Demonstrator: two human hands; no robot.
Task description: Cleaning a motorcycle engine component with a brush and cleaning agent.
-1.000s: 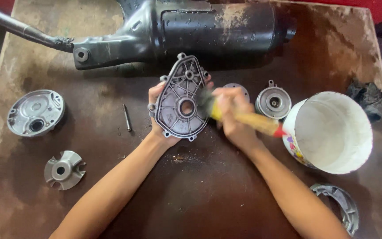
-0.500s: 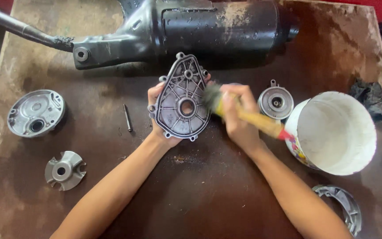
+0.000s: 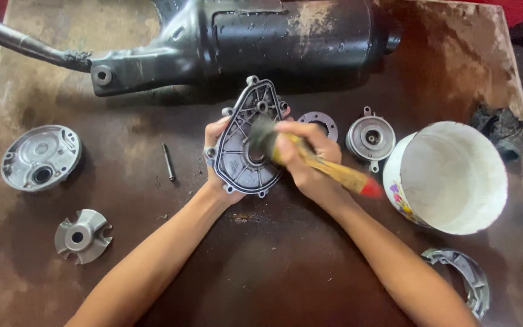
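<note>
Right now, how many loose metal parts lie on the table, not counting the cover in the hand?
6: round cover far left, finned disc below it, pin, ring behind the right hand, hub beside the bucket, curved piece bottom right. More may be hidden.

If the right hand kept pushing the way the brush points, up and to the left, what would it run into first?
The right hand holds a paintbrush whose bristles already meet the grey engine cover plate, which the left hand holds. That plate comes first; beyond it lies the black engine casing, though depth is unclear.

Repair workshop: oily bench [image 3: 62, 36], engine parts [image 3: 40, 157].
</note>
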